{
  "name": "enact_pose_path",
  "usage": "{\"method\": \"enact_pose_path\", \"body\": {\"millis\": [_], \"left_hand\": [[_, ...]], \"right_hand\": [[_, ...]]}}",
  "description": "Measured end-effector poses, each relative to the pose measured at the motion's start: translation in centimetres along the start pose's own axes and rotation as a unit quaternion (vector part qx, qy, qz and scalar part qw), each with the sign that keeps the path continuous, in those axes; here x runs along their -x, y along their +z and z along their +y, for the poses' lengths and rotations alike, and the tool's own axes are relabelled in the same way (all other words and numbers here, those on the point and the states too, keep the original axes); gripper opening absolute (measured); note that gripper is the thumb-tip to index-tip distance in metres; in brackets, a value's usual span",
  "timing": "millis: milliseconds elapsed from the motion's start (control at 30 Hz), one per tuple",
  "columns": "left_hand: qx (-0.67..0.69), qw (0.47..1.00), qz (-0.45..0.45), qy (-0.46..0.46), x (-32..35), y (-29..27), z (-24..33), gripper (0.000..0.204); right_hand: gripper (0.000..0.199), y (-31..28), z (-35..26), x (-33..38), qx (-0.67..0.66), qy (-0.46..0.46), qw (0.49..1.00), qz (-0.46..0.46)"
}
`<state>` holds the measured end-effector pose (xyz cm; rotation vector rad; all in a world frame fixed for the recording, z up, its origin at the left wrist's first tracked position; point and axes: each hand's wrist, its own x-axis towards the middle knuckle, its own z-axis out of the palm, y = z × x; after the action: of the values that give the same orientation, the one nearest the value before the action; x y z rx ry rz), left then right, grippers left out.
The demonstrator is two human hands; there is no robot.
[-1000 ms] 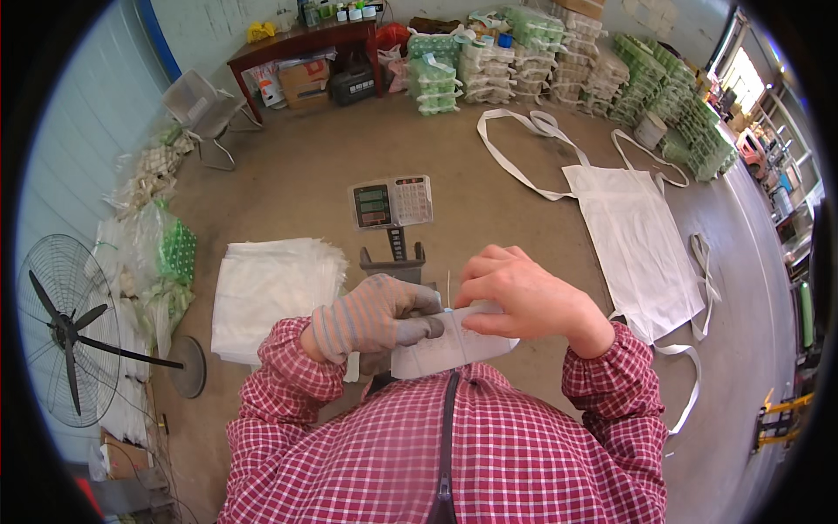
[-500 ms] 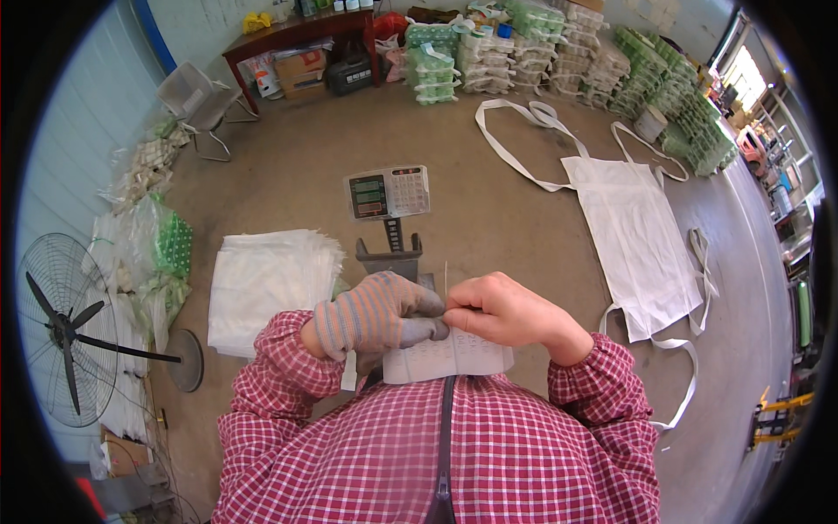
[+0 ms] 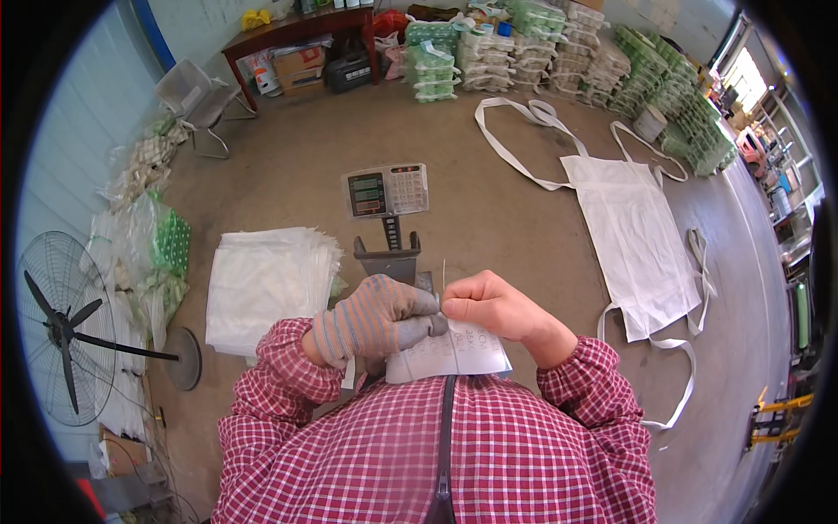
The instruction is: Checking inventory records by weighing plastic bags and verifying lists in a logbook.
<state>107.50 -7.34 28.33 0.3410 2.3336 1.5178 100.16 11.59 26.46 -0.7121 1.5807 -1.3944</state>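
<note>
My left hand (image 3: 375, 319) wears a striped grey-and-orange work glove, and its thumb and fingers are pinched together. Bare, my right hand (image 3: 497, 307) pinches right beside it, the fingertips almost touching. A thin pale strand (image 3: 444, 272) pokes up from between the two hands. Below them, against my checked jacket, hang white label sheets (image 3: 449, 360) with dark writing. The point where strand and labels meet is hidden by my fingers.
Ahead stands a scale with a display (image 3: 385, 190). White woven sacks (image 3: 271, 284) are stacked to its left, beyond a pedestal fan (image 3: 68, 327). A large white bag with straps (image 3: 630, 240) lies on the floor at right. Bundled sacks (image 3: 489, 63) line the back wall.
Both hands stay together and have shifted very slightly. The right hand has moved a little left, and the label sheets below have tilted, showing more of their writing.
</note>
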Motion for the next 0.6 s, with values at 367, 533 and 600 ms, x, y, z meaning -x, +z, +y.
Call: {"method": "enact_pose_path", "body": {"millis": [367,533,600], "left_hand": [[0.197,0.958,0.206,-0.013,-0.1,-0.1,-2.1,0.020],[0.270,0.891,0.365,-0.025,-0.8,-0.8,-4.1,0.022],[0.293,0.861,0.414,0.021,-1.6,-0.6,-4.5,0.020]], "right_hand": [[0.025,-5.0,3.8,-1.1,0.192,0.124,0.940,0.253],[0.020,-2.4,3.8,-0.5,0.126,0.041,0.972,0.193],[0.028,-0.3,3.1,-0.7,0.137,-0.016,0.976,0.166]]}}
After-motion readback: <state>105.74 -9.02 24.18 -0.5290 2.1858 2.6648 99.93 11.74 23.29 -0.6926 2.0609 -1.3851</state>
